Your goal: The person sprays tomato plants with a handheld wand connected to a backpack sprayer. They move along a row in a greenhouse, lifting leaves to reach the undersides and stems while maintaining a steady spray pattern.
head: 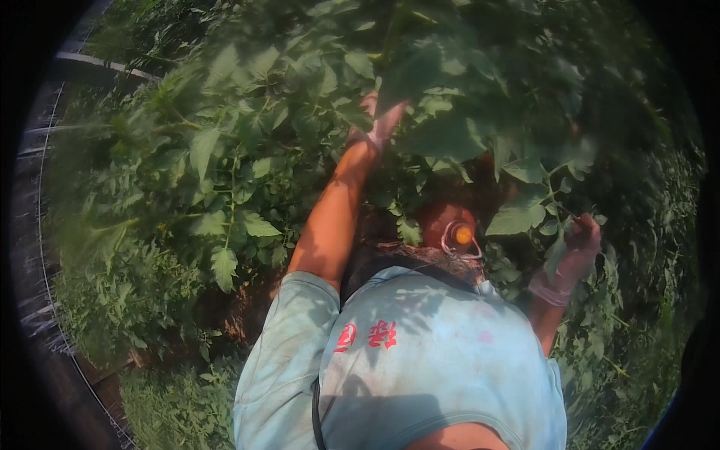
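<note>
My left hand (387, 119), in a thin translucent glove, reaches into tomato foliage (323, 84) at the upper middle; leaves cover part of its fingers, so its grip is unclear. At the right, my right hand (582, 239), gloved likewise, has its fingers curled at a thin leafy tomato stem (552, 194), pinched near the fingertips. Broad leaves hang just left of that hand. Between my arms, in front of my waist, is a red container (436, 222) with an orange cap (463, 234) and a pale loop around its neck.
Dense tomato plants (152, 281) surround me on both sides and ahead. Along the far left runs a dark strip of ground covering (42, 225) with a pale line at its edge. Brown soil (242, 312) shows beneath the plants. A black strap (316, 416) lies along my light blue shirt.
</note>
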`<action>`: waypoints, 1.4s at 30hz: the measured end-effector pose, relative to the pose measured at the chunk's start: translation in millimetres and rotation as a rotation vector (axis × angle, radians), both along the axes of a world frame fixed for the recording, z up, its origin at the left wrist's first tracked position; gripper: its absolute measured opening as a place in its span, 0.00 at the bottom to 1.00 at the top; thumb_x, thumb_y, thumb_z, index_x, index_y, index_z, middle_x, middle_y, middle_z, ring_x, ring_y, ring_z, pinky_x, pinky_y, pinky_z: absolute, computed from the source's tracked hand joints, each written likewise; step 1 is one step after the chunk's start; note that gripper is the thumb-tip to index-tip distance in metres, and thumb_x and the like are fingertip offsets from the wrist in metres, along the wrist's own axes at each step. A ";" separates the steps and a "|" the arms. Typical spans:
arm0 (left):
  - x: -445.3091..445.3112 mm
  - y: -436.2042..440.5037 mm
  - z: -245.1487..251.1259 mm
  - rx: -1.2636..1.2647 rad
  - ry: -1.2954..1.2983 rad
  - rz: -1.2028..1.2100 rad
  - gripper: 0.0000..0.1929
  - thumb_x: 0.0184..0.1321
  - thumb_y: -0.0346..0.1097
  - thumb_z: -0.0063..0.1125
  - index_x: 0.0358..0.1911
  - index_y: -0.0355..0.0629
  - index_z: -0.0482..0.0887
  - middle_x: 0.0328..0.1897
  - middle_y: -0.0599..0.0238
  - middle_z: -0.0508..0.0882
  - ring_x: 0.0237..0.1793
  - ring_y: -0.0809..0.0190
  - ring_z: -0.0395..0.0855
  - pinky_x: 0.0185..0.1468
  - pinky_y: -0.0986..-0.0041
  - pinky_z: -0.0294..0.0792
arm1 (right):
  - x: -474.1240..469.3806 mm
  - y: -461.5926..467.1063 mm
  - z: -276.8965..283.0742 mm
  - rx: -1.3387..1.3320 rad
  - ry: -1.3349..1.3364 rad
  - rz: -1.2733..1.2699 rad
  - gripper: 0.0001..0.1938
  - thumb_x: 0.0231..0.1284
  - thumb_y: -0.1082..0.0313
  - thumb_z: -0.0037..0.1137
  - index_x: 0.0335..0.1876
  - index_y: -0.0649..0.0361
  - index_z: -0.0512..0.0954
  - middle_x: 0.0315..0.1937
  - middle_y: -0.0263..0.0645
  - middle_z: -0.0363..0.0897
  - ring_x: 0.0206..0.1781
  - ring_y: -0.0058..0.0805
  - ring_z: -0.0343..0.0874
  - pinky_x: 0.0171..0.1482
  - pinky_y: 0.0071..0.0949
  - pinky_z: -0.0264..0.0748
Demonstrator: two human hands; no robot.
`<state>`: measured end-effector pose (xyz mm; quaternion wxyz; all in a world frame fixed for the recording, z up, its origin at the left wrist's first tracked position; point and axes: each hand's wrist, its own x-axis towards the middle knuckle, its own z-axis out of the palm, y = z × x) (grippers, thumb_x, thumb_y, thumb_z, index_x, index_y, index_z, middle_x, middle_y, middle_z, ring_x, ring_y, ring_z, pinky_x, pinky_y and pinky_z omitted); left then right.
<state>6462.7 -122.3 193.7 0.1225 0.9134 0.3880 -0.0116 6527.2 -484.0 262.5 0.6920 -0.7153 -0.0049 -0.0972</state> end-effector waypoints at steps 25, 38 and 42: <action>6.9 -5.1 5.6 -0.237 -0.315 0.203 0.10 0.61 0.37 0.51 0.41 0.40 0.79 0.40 0.56 0.83 0.37 0.56 0.82 0.39 0.68 0.72 | 118.8 -24.8 -11.8 0.277 0.064 0.191 0.13 0.64 0.63 0.49 0.45 0.66 0.76 0.39 0.37 0.78 0.38 0.22 0.73 0.45 0.19 0.72; 13.5 -23.5 16.1 -0.804 -0.861 0.542 0.11 0.61 0.38 0.52 0.41 0.39 0.79 0.40 0.56 0.83 0.37 0.58 0.81 0.39 0.69 0.72 | 192.7 64.5 -30.5 0.543 0.456 0.259 0.13 0.67 0.60 0.43 0.43 0.62 0.73 0.38 0.34 0.73 0.42 0.22 0.70 0.49 0.25 0.69; 29.8 -23.0 11.1 -0.813 -0.887 0.579 0.11 0.61 0.38 0.52 0.41 0.39 0.79 0.39 0.57 0.83 0.37 0.58 0.81 0.39 0.69 0.72 | 231.4 73.9 -56.5 0.799 0.535 0.503 0.15 0.67 0.59 0.42 0.45 0.64 0.74 0.43 0.36 0.74 0.44 0.24 0.70 0.48 0.25 0.67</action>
